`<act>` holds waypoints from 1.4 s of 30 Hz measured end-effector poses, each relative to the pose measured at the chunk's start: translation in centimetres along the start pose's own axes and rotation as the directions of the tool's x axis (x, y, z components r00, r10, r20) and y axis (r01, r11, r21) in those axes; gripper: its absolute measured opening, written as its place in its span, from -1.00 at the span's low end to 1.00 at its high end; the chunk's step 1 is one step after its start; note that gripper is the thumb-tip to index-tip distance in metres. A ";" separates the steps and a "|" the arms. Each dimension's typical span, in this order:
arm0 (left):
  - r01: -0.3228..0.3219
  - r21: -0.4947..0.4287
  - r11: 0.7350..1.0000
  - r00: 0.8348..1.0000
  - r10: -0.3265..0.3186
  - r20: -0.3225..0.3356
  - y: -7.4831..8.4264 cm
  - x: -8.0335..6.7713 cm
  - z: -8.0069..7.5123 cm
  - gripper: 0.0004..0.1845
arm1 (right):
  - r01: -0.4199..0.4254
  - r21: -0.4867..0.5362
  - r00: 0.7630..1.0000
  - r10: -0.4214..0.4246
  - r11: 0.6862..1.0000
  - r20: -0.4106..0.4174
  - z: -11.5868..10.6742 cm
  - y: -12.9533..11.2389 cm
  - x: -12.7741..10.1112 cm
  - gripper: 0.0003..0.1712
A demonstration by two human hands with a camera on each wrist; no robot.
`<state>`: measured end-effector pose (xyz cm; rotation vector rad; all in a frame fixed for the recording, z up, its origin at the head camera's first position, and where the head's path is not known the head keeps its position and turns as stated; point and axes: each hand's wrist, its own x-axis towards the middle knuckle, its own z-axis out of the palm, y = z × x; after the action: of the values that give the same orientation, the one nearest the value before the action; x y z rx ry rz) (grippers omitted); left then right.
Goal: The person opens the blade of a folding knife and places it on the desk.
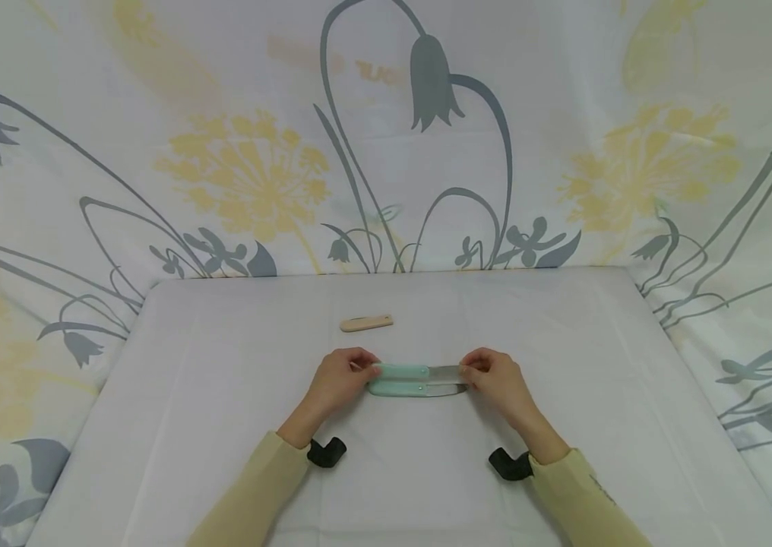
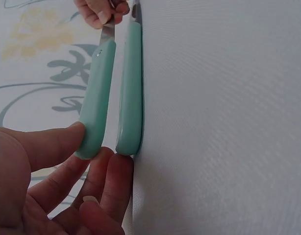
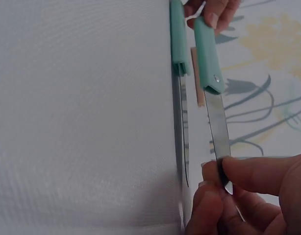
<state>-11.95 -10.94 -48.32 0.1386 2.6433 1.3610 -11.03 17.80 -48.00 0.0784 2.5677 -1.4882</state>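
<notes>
Between my hands is an unfolded folding knife (image 1: 404, 371) with a mint green handle and a bare metal blade (image 3: 219, 125). My left hand (image 1: 343, 377) pinches the butt of its handle (image 2: 97, 100) between thumb and fingers. At the other end, my right hand (image 1: 495, 380) pinches the blade near its tip, which the fingers partly cover. A second mint green folding knife (image 1: 396, 390), also unfolded, lies on the table just nearer to me, parallel to the first. In the left wrist view, my left fingertips are close to that second knife's handle (image 2: 130, 93); contact is unclear.
A folded beige knife (image 1: 367, 324) lies farther back on the white-covered table (image 1: 235, 342). Behind and at the sides hangs a curtain (image 1: 550, 152) with grey and yellow flowers. Black wrist mounts (image 1: 327, 453) stick out below both sleeves.
</notes>
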 end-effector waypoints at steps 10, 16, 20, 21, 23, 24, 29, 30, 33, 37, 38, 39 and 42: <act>0.010 0.072 0.997 1.000 -0.010 0.000 0.7 -0.6 -0.2 -0.87 | 0.057 -0.222 0.998 -0.065 0.973 -0.027 0.4 0.2 0.4 -0.95; 0.018 0.112 0.994 1.000 -0.016 -0.020 0.3 -0.4 0.0 -0.88 | 0.074 -0.260 0.996 -0.085 0.963 -0.030 0.5 0.1 0.5 -0.91; 0.024 0.121 0.992 0.999 -0.021 -0.026 0.0 -0.4 0.2 -0.88 | 0.082 -0.254 0.995 -0.092 0.964 -0.029 0.3 0.0 0.4 -0.84; 0.028 0.120 0.992 0.999 -0.025 -0.027 -0.1 -0.4 0.3 -0.89 | 0.083 -0.253 0.995 -0.092 0.964 -0.027 0.3 0.0 0.3 -0.82; 0.032 0.116 0.993 0.999 -0.029 -0.027 -0.1 -0.4 0.3 -0.88 | 0.078 -0.250 0.996 -0.088 0.965 -0.027 0.2 0.0 0.3 -0.81; 0.032 0.113 0.993 0.999 -0.030 -0.026 -0.1 -0.4 0.3 -0.88 | 0.075 -0.249 0.996 -0.084 0.966 -0.027 0.2 0.0 0.3 -0.81; 0.024 0.106 0.994 0.999 -0.020 -0.033 -0.3 -0.4 -0.2 -0.87 | 0.062 -0.212 0.997 -0.069 0.975 -0.029 -0.1 0.0 0.3 -0.80; 0.025 0.100 0.995 0.999 -0.021 -0.037 -0.4 -0.3 -0.4 -0.87 | 0.064 -0.207 0.997 -0.072 0.976 -0.031 -0.1 0.0 0.4 -0.79; 0.040 0.078 0.996 0.998 -0.036 -0.053 -0.6 0.2 -1.1 -0.87 | 0.073 -0.196 0.996 -0.080 0.978 -0.029 -0.2 0.0 0.6 -0.79; 0.067 0.052 0.996 0.993 -0.062 -0.101 -0.8 1.3 -2.1 -0.87 | 0.074 -0.186 0.996 -0.080 0.980 -0.028 0.0 -0.4 1.3 -0.78; 0.074 0.046 0.996 0.991 -0.068 -0.119 -0.9 1.6 -2.4 -0.86 | 0.073 -0.180 0.996 -0.079 0.981 -0.028 0.1 -0.5 1.5 -0.78; 0.082 0.041 0.996 0.987 -0.075 -0.140 -0.9 1.9 -2.6 -0.85 | 0.071 -0.173 0.997 -0.076 0.982 -0.025 0.3 -0.7 1.8 -0.78; 0.106 0.030 0.994 0.976 -0.098 -0.195 -1.1 2.8 -3.3 -0.81 | 0.069 -0.146 0.997 -0.072 0.987 -0.013 0.8 -1.4 2.8 -0.76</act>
<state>-15.37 -13.78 -47.58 -0.1307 2.7916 1.3517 -13.86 16.24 -47.67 -0.0179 2.7114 -1.3230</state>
